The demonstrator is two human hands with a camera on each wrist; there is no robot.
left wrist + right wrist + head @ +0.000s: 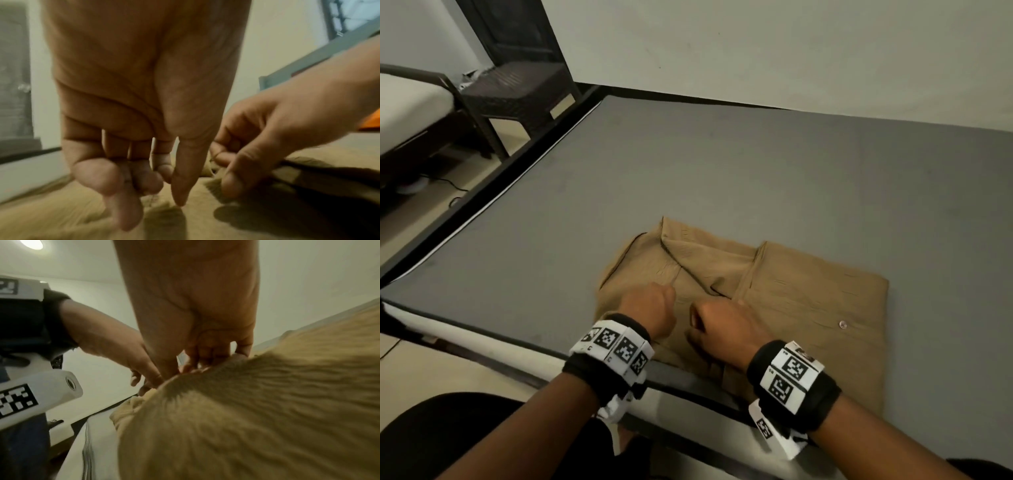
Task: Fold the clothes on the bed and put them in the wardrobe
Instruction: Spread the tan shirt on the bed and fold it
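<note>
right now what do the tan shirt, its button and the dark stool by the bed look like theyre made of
Tan shirt: a thin woven fabric, perhaps cotton or a blend, matte, with fine crinkles and soft folds. Its button: small, pale and slightly glossy, probably plastic or shell; too small to tell. Dark stool: brown with a woven-looking textured surface, likely moulded plastic imitating rattan, though real wicker is possible.

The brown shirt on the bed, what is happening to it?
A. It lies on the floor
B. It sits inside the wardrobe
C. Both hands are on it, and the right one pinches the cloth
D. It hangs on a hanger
C: the brown shirt lies partly folded on the grey bed, with the left hand and right hand on it, the right one pinching a fold of cloth.
</note>
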